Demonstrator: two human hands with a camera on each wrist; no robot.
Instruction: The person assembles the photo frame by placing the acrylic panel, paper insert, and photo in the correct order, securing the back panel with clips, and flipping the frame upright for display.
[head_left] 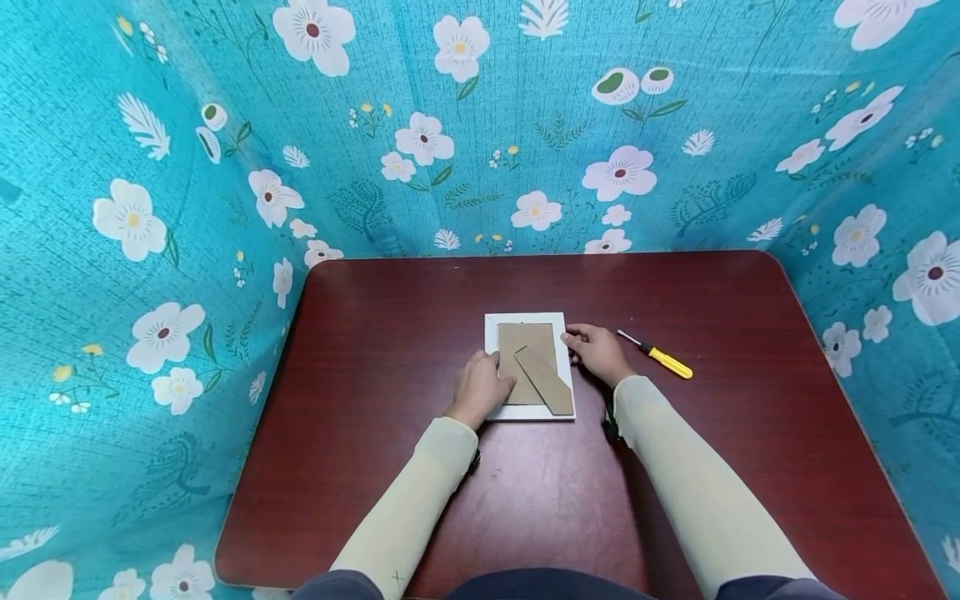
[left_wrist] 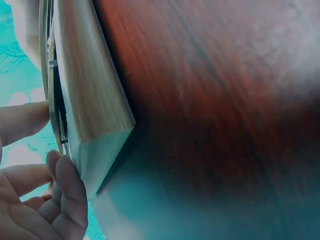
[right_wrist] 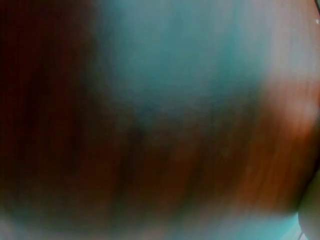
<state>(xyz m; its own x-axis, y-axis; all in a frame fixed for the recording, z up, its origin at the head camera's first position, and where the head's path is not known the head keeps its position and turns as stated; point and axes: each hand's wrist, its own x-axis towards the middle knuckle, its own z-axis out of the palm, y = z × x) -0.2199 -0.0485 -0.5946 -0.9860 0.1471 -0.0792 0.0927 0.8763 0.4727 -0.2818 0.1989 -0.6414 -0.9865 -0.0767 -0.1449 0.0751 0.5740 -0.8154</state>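
Note:
A white picture frame lies face down on the table, its brown backing board showing. Slanted across the backing is a brown easel leg. My left hand grips the frame's left side, thumb over the backing. Close up in the left wrist view, its curled fingers meet the corner of the thick frame edge, and small metal tabs show along the backing. At the right edge, near the top corner, my right hand pinches the frame between thumb and fingers. The right wrist view is mostly blurred tabletop.
Just right of the right hand lies a screwdriver with a yellow handle. The dark red table has rounded corners. Blue flowered cloth hangs behind it and on both sides.

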